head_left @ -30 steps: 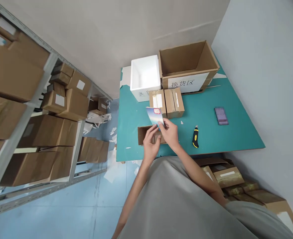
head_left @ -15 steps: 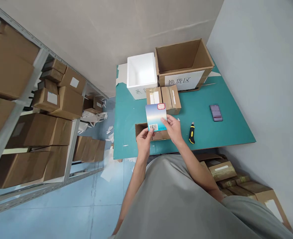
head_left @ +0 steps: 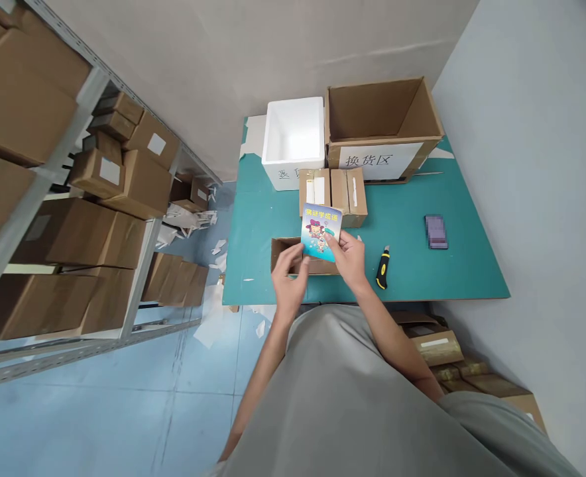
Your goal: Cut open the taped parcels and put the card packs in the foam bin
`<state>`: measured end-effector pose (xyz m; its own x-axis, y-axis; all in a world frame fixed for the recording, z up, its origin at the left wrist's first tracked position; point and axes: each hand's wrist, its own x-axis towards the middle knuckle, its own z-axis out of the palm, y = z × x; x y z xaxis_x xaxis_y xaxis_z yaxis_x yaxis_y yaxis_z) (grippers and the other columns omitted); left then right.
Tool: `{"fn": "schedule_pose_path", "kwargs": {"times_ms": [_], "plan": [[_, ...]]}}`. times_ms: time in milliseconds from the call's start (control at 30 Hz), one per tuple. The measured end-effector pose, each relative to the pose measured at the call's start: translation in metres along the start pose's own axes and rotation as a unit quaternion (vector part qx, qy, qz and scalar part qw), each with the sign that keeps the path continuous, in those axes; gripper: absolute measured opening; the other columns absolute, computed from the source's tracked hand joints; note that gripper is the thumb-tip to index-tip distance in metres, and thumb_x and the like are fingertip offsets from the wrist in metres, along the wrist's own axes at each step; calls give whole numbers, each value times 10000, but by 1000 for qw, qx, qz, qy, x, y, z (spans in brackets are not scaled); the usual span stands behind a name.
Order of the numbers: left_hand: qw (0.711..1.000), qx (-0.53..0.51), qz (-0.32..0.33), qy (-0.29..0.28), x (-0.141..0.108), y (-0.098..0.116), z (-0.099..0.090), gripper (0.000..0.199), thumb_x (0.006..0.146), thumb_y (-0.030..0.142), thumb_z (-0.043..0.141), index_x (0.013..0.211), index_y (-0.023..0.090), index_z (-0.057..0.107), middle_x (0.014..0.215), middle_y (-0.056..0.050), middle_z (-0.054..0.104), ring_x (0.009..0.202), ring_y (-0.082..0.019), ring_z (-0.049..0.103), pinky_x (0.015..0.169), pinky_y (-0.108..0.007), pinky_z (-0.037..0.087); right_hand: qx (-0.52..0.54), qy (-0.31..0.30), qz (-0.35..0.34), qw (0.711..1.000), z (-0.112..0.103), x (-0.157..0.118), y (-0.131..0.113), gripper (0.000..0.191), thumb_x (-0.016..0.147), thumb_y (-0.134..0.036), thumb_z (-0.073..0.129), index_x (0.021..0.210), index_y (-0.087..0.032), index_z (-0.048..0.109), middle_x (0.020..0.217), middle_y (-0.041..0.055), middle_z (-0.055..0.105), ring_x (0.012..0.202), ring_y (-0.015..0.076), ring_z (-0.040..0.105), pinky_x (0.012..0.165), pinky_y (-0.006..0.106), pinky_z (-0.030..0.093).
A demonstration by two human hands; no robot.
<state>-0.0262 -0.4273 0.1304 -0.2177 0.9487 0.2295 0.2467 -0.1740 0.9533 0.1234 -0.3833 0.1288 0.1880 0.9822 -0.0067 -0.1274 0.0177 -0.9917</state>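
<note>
A small booklet (head_left: 317, 248) with a blue cover, a cartoon figure and yellow characters is held up over the table. My right hand (head_left: 350, 260) pinches its right edge, thumb on the cover. My left hand (head_left: 291, 273) is at the lower left of the booklet, fingers apart and curved; it does not grip the booklet. Beneath both hands lies an open cardboard box (head_left: 286, 245), partly hidden by them. Two small closed cartons (head_left: 340, 192) stand just behind the booklet.
On the green table (head_left: 402, 218) are a black and yellow cutter (head_left: 382, 268) and a blurred phone-like object (head_left: 436, 232). Behind stand a white foam box (head_left: 293, 132) and a large open carton (head_left: 382, 112). Shelves of boxes (head_left: 81, 242) are at left; more cartons lie below right.
The booklet has been turned over, from the barcode side to the cartoon cover. My left fingers have come off its lower edge and opened. The view has shifted slightly.
</note>
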Motion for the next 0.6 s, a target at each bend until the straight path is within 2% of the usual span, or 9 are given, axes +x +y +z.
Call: {"fn": "schedule_pose_path", "kwargs": {"times_ms": [100, 233, 333, 500, 600], "plan": [[986, -101, -112, 73, 10, -2, -9, 473, 905, 477, 826, 1292, 210, 773, 1219, -133, 804, 1076, -250, 778, 1008, -423, 629, 40, -21, 13, 999, -7, 6, 1, 511, 860, -701, 785, 983, -206, 806, 925, 57, 824, 860, 257, 757, 717, 350, 619], [965, -150, -196, 87, 18, -3, -12, 610, 761, 464, 943, 1270, 170, 779, 969, -84, 824, 877, -206, 771, 864, -351, 630, 52, -51, 12, 997, -8, 6, -2, 536, 861, -723, 778, 1028, -216, 828, 927, 50, 828, 911, 266, 758, 758, 365, 629], [956, -173, -227, 71, 18, -3, -10, 565, 771, 482, 936, 1231, 182, 804, 908, -54, 797, 793, -158, 742, 773, -289, 604, 47, -50, 11, 998, -7, 6, -5, 528, 845, -701, 809, 1040, -212, 836, 934, 50, 833, 922, 265, 758, 766, 359, 631], [945, -213, -245, -27, 18, -8, -5, 476, 806, 527, 904, 1151, 204, 847, 1073, -101, 817, 844, -171, 751, 824, -321, 625, 50, -51, 31, 997, -5, 12, -5, 545, 849, -700, 805, 1073, -204, 825, 982, 61, 843, 905, 270, 777, 777, 382, 653], [945, -216, -244, -7, 20, -13, 0, 456, 779, 511, 930, 1105, 202, 855, 1100, -98, 821, 885, -181, 748, 818, -317, 616, 48, -33, 34, 998, -3, 15, -6, 590, 849, -672, 817, 1215, -210, 789, 1109, 85, 844, 1003, 298, 796, 866, 434, 678]]}}
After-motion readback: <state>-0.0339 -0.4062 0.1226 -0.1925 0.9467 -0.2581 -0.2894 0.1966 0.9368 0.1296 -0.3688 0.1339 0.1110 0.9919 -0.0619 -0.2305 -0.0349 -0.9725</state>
